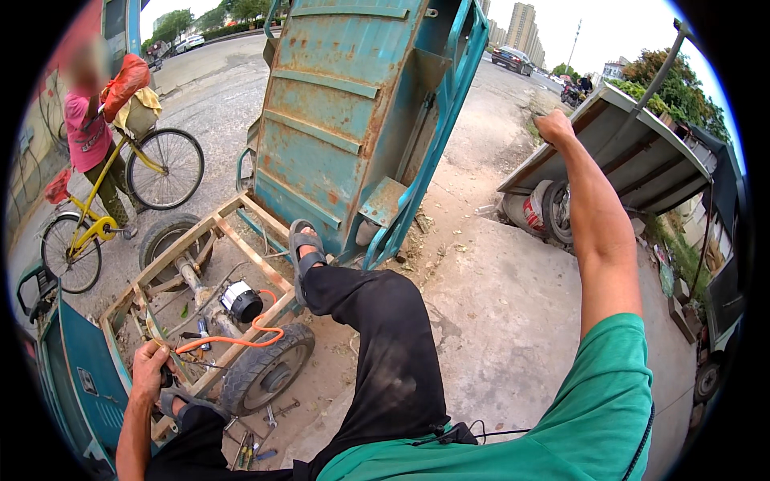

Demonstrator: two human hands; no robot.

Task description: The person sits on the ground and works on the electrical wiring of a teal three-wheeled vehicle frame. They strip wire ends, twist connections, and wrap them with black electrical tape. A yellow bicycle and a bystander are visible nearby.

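My left hand point(151, 367) is closed at the rear-left of a rusty tricycle frame point(249, 260), beside a black item and cables; what it grips is unclear. My right hand point(552, 126) is raised on an outstretched arm at the upper right, fingers curled, its contents too small to make out. My sandalled foot point(306, 256) is lifted to the frame beside the upended teal cargo bed point(333, 120). The frame carries a silver-and-black motor point(241, 301), an orange cable point(265, 329) and tyred wheels point(269, 369).
A person point(84, 132) stands with a yellow bicycle point(104, 227) at left. A leaning panel point(642, 160) covers a loose wheel point(555, 212) at right. Scattered tools point(249, 449) lie below. A teal cab panel point(88, 377) borders my left; a road with cars point(511, 60) runs behind.
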